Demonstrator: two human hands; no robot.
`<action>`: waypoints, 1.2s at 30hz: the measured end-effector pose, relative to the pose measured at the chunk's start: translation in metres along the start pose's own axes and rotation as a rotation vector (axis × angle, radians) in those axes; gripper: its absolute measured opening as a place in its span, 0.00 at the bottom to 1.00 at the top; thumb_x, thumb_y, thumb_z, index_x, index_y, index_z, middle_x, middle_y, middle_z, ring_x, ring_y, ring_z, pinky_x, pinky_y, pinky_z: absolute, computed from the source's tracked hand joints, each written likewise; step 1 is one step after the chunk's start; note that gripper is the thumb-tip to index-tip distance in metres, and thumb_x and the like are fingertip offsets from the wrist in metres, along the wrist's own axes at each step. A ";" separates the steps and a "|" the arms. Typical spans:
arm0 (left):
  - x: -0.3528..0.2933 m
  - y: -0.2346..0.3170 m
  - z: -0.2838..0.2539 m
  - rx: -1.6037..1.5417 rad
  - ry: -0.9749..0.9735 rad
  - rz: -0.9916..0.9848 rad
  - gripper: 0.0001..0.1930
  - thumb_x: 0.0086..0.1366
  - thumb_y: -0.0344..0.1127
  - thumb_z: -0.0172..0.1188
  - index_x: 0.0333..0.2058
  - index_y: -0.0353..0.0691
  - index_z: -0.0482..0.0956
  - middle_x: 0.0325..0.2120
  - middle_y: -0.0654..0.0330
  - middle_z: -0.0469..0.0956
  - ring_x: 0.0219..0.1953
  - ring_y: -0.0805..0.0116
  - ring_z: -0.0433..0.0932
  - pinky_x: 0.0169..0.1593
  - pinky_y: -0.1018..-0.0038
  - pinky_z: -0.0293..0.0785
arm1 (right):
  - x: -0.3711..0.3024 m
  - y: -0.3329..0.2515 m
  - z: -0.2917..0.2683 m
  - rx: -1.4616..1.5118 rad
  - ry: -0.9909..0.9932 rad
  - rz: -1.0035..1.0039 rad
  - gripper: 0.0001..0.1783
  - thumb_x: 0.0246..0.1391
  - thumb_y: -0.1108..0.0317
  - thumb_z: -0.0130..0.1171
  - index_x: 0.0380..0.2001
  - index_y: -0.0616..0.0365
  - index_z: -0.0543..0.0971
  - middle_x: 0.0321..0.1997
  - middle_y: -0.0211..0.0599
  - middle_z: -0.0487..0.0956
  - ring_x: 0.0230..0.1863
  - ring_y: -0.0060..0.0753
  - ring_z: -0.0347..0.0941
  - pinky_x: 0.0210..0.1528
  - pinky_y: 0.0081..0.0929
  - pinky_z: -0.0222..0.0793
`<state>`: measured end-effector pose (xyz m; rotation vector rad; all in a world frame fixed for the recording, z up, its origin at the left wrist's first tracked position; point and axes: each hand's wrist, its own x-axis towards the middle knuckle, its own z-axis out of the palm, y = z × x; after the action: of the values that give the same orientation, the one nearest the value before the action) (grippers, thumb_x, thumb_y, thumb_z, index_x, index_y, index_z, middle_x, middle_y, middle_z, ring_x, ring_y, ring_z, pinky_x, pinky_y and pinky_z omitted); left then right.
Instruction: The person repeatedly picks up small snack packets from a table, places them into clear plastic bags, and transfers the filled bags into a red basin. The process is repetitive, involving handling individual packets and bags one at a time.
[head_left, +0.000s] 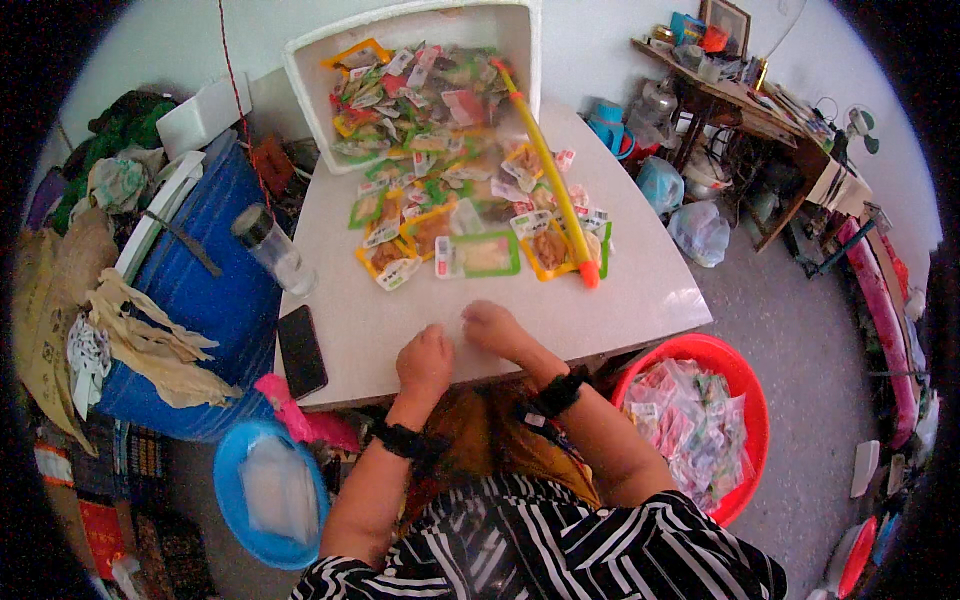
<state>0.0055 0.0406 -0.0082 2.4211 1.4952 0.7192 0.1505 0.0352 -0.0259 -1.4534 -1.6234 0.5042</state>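
Note:
My left hand [425,360] is closed in a loose fist at the near edge of the pale table [640,300]. Just right of it, my right hand [495,331] is also curled shut; nothing shows in either hand. Beyond them lie several small sealed food packets, among them a green-edged packet [480,256] and an orange-edged packet [548,248]. More packets fill a white foam box [302,95] tipped on its side at the back. A yellow stick with orange ends [553,175] slants across the pile.
A black phone [303,350] and a clear dark-lidded bottle [283,262] are on the table's left side. Left of it stands a blue barrel [235,215], with a light-blue basin [226,480] on the floor. A red basin [758,440] of packets sits at lower right.

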 end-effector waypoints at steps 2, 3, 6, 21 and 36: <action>-0.002 -0.001 0.001 0.013 -0.086 -0.059 0.10 0.49 0.35 0.46 0.29 0.37 0.67 0.24 0.50 0.71 0.29 0.52 0.70 0.31 0.62 0.65 | 0.021 0.006 -0.004 -0.018 0.003 0.154 0.12 0.36 0.71 0.49 0.29 0.64 0.69 0.27 0.48 0.71 0.31 0.47 0.67 0.34 0.33 0.63; -0.003 0.000 0.001 0.021 -0.098 -0.058 0.11 0.49 0.35 0.46 0.31 0.37 0.67 0.25 0.50 0.71 0.29 0.53 0.70 0.31 0.62 0.65 | 0.031 0.008 -0.008 -0.031 0.007 0.235 0.13 0.36 0.71 0.49 0.30 0.63 0.69 0.29 0.49 0.71 0.33 0.50 0.66 0.36 0.33 0.63; -0.003 0.002 0.001 -0.025 -0.118 -0.095 0.13 0.48 0.36 0.47 0.34 0.38 0.67 0.25 0.50 0.71 0.29 0.53 0.70 0.32 0.63 0.65 | 0.055 0.032 -0.011 0.002 0.229 -0.025 0.16 0.40 0.63 0.48 0.33 0.60 0.67 0.35 0.51 0.68 0.37 0.49 0.64 0.40 0.34 0.59; -0.008 -0.016 0.017 -0.379 0.182 -0.177 0.11 0.47 0.31 0.48 0.32 0.37 0.67 0.20 0.53 0.70 0.22 0.58 0.70 0.27 0.68 0.65 | 0.037 -0.012 -0.024 -0.667 -0.356 -0.033 0.24 0.27 0.50 0.56 0.26 0.57 0.72 0.37 0.43 0.67 0.46 0.42 0.56 0.43 0.48 0.52; 0.009 -0.038 -0.023 -0.426 0.503 -0.261 0.10 0.49 0.27 0.47 0.33 0.34 0.67 0.25 0.57 0.70 0.26 0.69 0.69 0.32 0.75 0.65 | -0.052 -0.021 -0.050 -0.633 -0.205 -0.235 0.32 0.23 0.50 0.61 0.35 0.52 0.66 0.40 0.38 0.64 0.46 0.43 0.56 0.43 0.53 0.47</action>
<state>-0.0329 0.0645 -0.0019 1.7668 1.5725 1.4826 0.1755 -0.0312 0.0000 -1.6572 -2.2137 -0.0104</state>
